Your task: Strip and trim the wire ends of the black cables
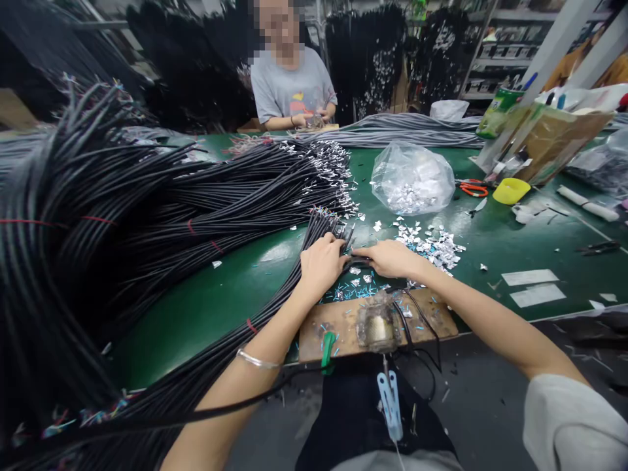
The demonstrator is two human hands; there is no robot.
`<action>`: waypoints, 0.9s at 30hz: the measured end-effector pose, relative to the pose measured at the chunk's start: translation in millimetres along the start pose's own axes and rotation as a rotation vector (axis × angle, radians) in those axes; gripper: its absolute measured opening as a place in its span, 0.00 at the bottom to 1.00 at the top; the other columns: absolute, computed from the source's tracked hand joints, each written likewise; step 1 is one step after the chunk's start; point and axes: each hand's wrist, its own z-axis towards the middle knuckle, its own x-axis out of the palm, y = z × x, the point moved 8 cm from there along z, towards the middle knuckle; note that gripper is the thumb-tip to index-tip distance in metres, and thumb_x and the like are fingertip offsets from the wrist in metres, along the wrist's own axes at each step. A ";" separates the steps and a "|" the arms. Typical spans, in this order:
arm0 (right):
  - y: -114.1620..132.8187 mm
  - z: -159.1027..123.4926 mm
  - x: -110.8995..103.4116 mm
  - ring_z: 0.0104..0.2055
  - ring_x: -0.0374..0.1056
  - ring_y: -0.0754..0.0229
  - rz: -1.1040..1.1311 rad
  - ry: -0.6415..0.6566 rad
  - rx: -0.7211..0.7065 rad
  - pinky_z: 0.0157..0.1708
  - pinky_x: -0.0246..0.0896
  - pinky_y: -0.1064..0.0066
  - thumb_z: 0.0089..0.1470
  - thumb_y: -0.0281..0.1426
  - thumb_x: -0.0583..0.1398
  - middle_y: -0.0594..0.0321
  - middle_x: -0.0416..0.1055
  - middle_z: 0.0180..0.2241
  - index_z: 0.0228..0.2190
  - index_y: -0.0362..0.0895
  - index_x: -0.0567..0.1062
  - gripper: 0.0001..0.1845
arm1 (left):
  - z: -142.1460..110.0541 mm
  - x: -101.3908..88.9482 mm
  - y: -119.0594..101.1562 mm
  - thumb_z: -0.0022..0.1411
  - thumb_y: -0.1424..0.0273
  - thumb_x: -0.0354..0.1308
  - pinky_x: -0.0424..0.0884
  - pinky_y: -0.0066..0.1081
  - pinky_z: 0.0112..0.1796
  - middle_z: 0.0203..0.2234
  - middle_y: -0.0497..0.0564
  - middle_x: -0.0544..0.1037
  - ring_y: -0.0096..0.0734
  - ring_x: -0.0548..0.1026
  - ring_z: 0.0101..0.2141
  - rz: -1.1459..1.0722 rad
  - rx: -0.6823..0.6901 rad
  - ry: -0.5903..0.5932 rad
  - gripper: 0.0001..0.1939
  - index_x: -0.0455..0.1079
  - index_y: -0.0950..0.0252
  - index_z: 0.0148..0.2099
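Observation:
My left hand [321, 265] is closed at the end of a bundle of black cables [275, 304], with its fingers curled around a cable. Close by on the right, my right hand [390, 259] is closed too, its index finger reaching toward the left hand. A short dark length of black cable [360, 261] runs between the two hands. The cable tips under the fingers are partly hidden. Below the hands, a worn metal device [379, 325] sits on a wooden board [326, 327], among blue wire scraps [350, 289].
Thick heaps of black cable [210, 196] cover the left side. Foil scraps [434, 245] and a clear plastic bag [413, 178] lie right of the hands. Beyond are orange-handled scissors [473, 188] and a yellow cup [511, 191]. Across the green table [275, 252] is a co-worker [292, 85].

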 end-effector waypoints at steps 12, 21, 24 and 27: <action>-8.5 -44.4 -55.4 0.31 0.68 0.62 0.298 -0.301 -0.016 0.29 0.55 0.72 0.44 0.18 0.53 0.62 0.75 0.30 0.42 0.51 0.77 0.26 | -2.9 -38.6 -26.2 0.64 0.68 0.47 0.70 0.22 0.27 0.35 0.51 0.73 0.23 0.72 0.27 -0.596 0.067 -0.333 0.24 0.51 0.64 0.62; -7.4 -74.2 -94.2 0.29 0.66 0.65 0.638 -0.839 0.013 0.31 0.61 0.72 0.51 0.23 0.55 0.64 0.72 0.28 0.47 0.46 0.73 0.21 | -28.5 -69.3 -56.6 0.64 0.71 0.48 0.67 0.24 0.30 0.30 0.49 0.72 0.23 0.66 0.26 -0.487 0.258 -0.476 0.23 0.57 0.60 0.61; -5.4 -73.0 -91.4 0.31 0.68 0.64 0.658 -0.812 0.014 0.32 0.62 0.71 0.51 0.24 0.55 0.62 0.74 0.32 0.47 0.46 0.73 0.21 | -30.0 -71.6 -57.0 0.63 0.71 0.50 0.68 0.24 0.31 0.31 0.49 0.73 0.22 0.68 0.26 -0.492 0.257 -0.482 0.18 0.65 0.62 0.56; -4.3 -72.9 -90.4 0.32 0.69 0.64 0.684 -0.798 0.005 0.33 0.64 0.71 0.52 0.24 0.55 0.62 0.75 0.35 0.47 0.46 0.72 0.20 | -30.9 -73.3 -53.3 0.62 0.71 0.53 0.69 0.24 0.30 0.30 0.50 0.74 0.23 0.71 0.27 -0.531 0.218 -0.498 0.13 0.71 0.65 0.48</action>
